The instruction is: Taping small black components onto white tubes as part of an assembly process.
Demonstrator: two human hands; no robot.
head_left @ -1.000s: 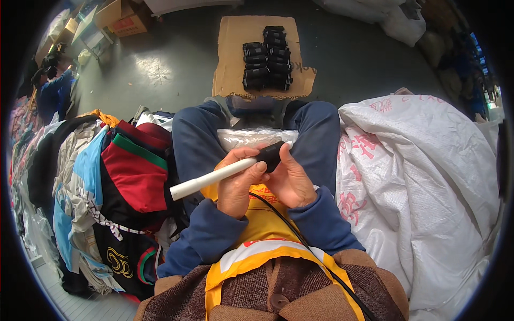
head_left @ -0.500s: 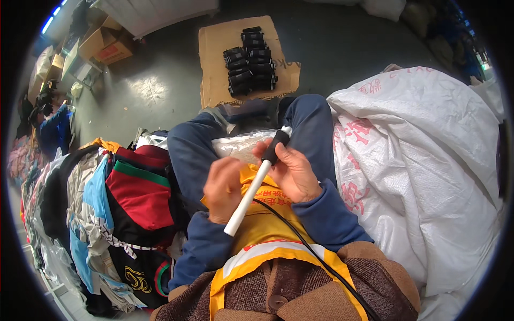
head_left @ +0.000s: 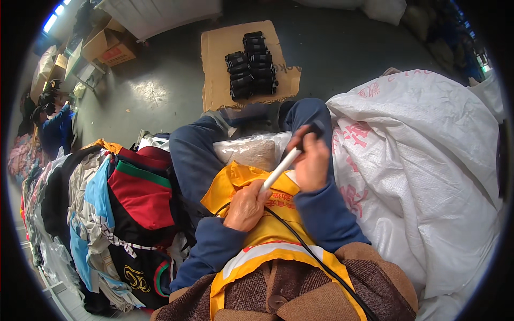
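A white tube [head_left: 282, 170] slants up and to the right over my lap. My left hand [head_left: 247, 207] is closed around its lower end. A dark piece of cloth [head_left: 317, 129] shows at the tube's far end, blurred by motion. My right hand [head_left: 311, 163] is closed about the cloth and the tube's upper part. Below my hands lies the yellow apron [head_left: 227, 182], and a thin black cable [head_left: 292, 227] runs across it. Beyond my hands, a clear plastic bag [head_left: 251, 152] with beige contents sits between my legs.
On a cardboard sheet [head_left: 214, 80] on the floor ahead, several black rolled bundles [head_left: 250, 72] are stacked in two rows. A heap of mixed clothes [head_left: 142, 198] stands at my left. A big white woven sack [head_left: 417, 160] fills the right. A cardboard box [head_left: 110, 47] stands far left.
My left hand has moved right and taken hold of the tube's lower end. My right hand has moved up and to the right with the tube and black cloth.
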